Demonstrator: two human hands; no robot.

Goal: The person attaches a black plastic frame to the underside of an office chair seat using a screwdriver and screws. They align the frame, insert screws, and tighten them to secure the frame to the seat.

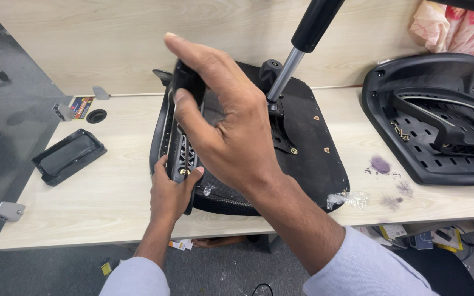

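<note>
**Both hands on the armrest bracket at the seat's edge**

I see my right hand (223,118) raised over the upturned black seat pan (314,159), fingers curled around the top of a black armrest bracket (181,151) that stands along the seat's left edge. My left hand (170,192), just below the right, closes on the bracket's lower end, thumb pressed to its inner face beside a brass bolt (184,171). Behind the right hand, the gas-lift column (286,74) rises tilted from the seat's mechanism. Well off to the left hand's side, a loose armrest pad (69,156) lies flat on the pale bench (111,203). Far to the right hand's side rests a black backrest shell (434,118) with a few screws (399,131) lying in it.
</note>
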